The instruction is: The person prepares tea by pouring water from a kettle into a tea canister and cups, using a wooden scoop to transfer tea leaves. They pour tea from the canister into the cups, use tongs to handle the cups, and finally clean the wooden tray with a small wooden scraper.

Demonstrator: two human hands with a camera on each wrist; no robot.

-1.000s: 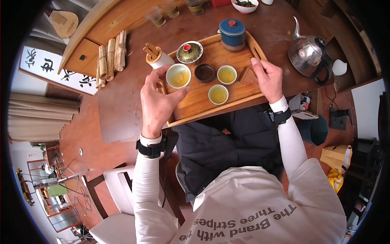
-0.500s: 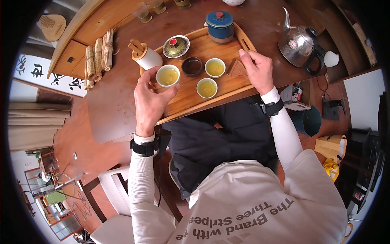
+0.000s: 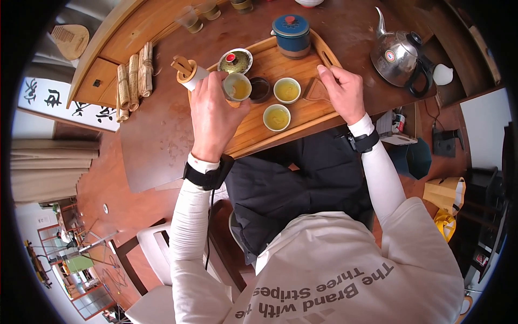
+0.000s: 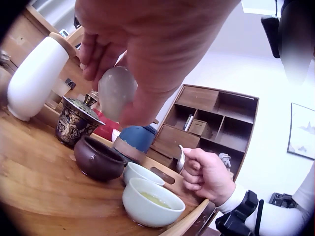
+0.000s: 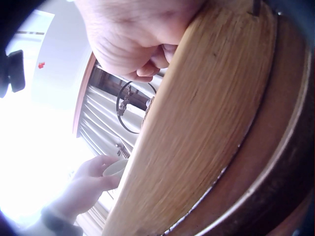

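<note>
My left hand (image 3: 216,116) pinches a small white cup (image 3: 237,88) of yellow liquid over the left part of the wooden tray (image 3: 253,142), beside a dark brown bowl (image 3: 260,90); in the left wrist view, the cup (image 4: 116,91) is raised and tilted. Two more white cups of yellow liquid, one (image 3: 286,90) behind the other (image 3: 277,117), stand on the tray. My right hand (image 3: 343,94) rests at the tray's right edge with curled fingers, close to a brown wooden piece (image 3: 317,90); nothing is visibly held in it.
At the tray's back are a lidded patterned bowl (image 3: 234,60) and a blue lidded pot (image 3: 291,35). A white holder with wooden tools (image 3: 190,78) stands at its left. A metal kettle (image 3: 396,58) is on the right, and bamboo rolls (image 3: 132,81) lie left.
My left hand has turned and moved slightly right with the cup, which now tilts over beside the brown bowl. The right hand stays at the tray's edge.
</note>
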